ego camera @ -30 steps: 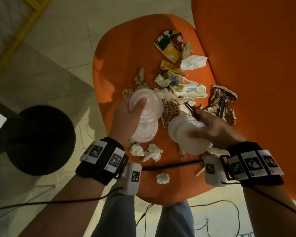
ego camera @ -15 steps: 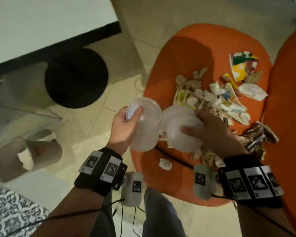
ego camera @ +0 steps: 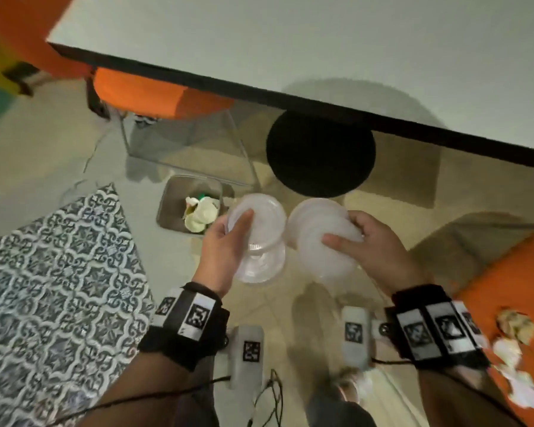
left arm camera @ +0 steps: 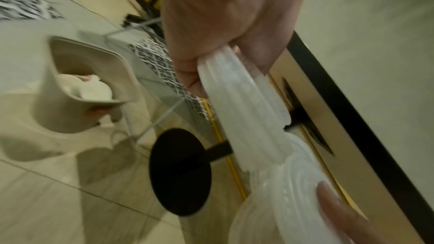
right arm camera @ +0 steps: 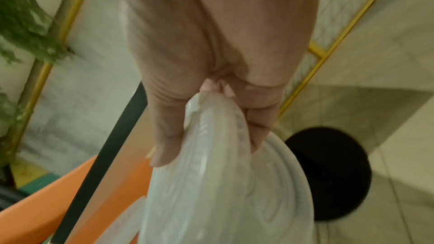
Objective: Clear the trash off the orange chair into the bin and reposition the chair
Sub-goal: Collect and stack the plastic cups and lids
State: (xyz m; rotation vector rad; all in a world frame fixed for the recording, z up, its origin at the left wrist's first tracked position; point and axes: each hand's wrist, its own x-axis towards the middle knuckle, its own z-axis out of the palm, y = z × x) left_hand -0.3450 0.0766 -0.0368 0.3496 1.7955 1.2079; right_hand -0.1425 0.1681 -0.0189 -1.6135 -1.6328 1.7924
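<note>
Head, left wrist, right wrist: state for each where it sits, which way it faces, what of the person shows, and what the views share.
Head: on the person's head, facing down at the floor, the bin and the white table; both forearms show, left hand and right hand each gripping clear plastic lids.
Left wrist: along the left hand toward the bin; fingers pinch lids.
Right wrist: along the right hand; fingers clamp lids.
Shared: all three show the black round base.
</note>
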